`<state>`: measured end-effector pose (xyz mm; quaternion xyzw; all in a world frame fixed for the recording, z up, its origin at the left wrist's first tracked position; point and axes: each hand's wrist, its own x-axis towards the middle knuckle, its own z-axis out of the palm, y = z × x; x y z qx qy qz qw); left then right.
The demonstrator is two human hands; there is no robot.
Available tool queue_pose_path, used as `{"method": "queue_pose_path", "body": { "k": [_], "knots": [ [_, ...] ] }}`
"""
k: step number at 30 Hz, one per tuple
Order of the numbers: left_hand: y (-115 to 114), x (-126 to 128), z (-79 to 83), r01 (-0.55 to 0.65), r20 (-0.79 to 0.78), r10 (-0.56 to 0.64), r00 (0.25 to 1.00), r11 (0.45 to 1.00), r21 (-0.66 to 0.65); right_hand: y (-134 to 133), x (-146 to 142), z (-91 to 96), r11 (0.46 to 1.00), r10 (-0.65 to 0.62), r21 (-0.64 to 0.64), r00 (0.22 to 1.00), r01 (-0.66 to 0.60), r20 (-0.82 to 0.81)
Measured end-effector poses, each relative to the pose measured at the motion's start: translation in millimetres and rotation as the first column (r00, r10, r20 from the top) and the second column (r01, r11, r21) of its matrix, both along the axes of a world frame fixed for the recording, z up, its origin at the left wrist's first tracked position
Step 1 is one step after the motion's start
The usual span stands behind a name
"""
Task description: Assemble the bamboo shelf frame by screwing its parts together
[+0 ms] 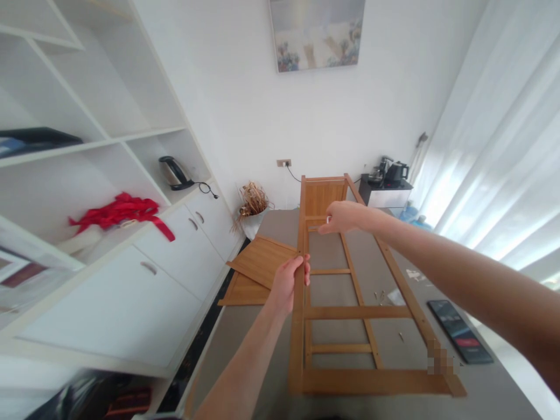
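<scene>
A long wooden frame (359, 312) with crossbars and a solid panel at its far end rests on the grey table. My left hand (289, 279) is closed around the frame's left rail, about midway along it. Farther off, my right hand (343, 217) is above the inside of the frame near the panel, its fingers pinched together. A small white bit shows at those fingertips, too small to name. Two loose wooden panels (258, 262) lie overlapping to the left of my left hand. Several screws (380, 296) lie on the table, seen through the frame's openings.
A phone (460, 331) and a clear plastic bag (396, 297) lie at the right of the grey table (245, 338). White shelves with an electric kettle (175, 173) and red ribbon (122, 210) stand left. Beyond the table are a dried plant (254, 199) and a coffee-maker cabinet (385, 189).
</scene>
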<state>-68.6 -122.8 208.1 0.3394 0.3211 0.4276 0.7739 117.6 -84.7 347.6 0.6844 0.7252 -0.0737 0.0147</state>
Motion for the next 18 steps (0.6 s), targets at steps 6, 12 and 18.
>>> {"method": "queue_pose_path", "body": {
  "k": [6, 12, 18],
  "knots": [
    [19.4, 9.6, 19.9, -0.017, -0.006, 0.017, 1.0, 0.998, -0.066, -69.1, 93.2, -6.9, 0.965, -0.235, 0.048, 0.932, 0.258, -0.277],
    [24.5, 16.4, 35.7, -0.004, -0.015, 0.003, 1.0, 0.998, -0.06, -121.4, 122.4, -52.4, 0.85, -0.408, 0.015, 0.676, 0.526, -0.614],
    [23.8, 17.1, 43.5, -0.009, -0.085, 0.006, 0.996, 0.999, -0.033, -145.1, 96.6, -85.6, 0.88, -0.348, -0.268, 0.147, 0.393, -0.926]
  ]
}}
